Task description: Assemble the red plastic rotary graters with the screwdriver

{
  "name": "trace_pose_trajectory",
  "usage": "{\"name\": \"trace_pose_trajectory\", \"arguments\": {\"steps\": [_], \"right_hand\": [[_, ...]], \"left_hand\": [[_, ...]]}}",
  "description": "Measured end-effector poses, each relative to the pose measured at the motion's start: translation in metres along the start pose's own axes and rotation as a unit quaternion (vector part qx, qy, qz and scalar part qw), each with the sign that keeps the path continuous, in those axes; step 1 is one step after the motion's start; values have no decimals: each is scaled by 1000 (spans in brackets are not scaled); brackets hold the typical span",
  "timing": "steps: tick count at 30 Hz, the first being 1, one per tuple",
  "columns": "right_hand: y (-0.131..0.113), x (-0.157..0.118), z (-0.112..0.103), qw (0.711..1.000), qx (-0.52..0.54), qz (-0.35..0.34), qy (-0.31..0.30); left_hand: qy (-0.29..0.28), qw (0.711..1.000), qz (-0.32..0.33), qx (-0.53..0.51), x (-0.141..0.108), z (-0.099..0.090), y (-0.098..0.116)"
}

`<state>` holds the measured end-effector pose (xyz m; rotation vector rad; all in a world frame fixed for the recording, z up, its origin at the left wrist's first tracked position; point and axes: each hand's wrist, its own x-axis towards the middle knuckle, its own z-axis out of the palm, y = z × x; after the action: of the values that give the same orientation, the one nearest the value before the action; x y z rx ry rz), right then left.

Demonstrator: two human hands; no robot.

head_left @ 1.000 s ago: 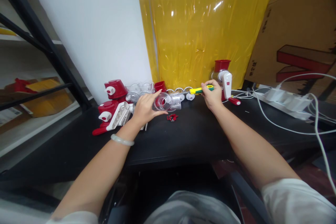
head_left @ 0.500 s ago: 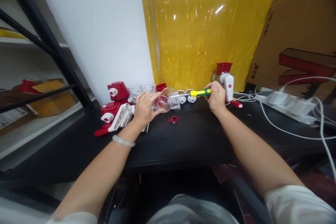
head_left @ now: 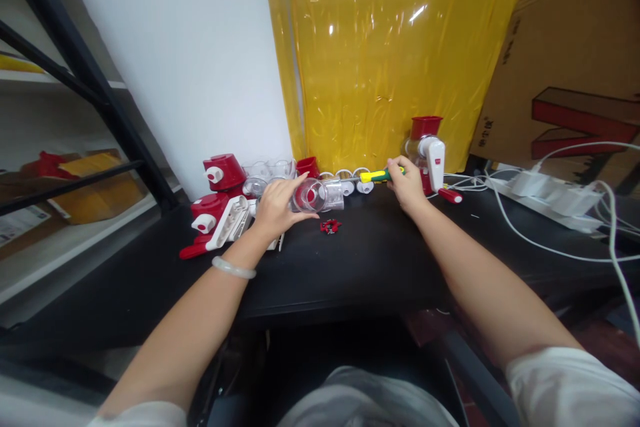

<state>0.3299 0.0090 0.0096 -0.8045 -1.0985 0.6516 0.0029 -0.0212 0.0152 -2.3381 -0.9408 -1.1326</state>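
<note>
My left hand (head_left: 281, 208) grips a clear plastic housing (head_left: 334, 194) by its round left end, thumb and fingers around it. In my right hand (head_left: 406, 185) is a green and yellow screwdriver (head_left: 375, 176), pointing left. Its shaft reaches the right side of the housing; the exact contact at the tip is too small to make out. A small heap of red pieces with screws (head_left: 331, 227) lies on the black table (head_left: 350, 273) just in front of the housing.
Red and white machine parts (head_left: 223, 172) stand at the left. An assembled red and white grinder (head_left: 436, 163) is behind my right hand. White cables and a power strip (head_left: 550, 203) lie at the right, beside a large cardboard box (head_left: 565, 47).
The clear housing has tilted slightly in my left hand. My right hand has shifted a little left, and its fingers have changed their hold on the screwdriver handle.
</note>
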Motion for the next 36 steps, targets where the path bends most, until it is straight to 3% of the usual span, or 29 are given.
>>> {"name": "trace_pose_trajectory", "arguments": {"steps": [3,8,19,36], "right_hand": [[7,3,-2,998,-49,-43,-20],[15,8,-5,996,-69,-56,-28],[27,6,-5,997,-68,17,-27],[32,4,4,989,83,115,-40]], "left_hand": [[-1,1000,4,-24,-1,1,1],[-25,996,-31,-81,-3,3,5],[-104,977,-154,-100,-1,5,15],[-166,954,-213,-126,-3,12,6]]}}
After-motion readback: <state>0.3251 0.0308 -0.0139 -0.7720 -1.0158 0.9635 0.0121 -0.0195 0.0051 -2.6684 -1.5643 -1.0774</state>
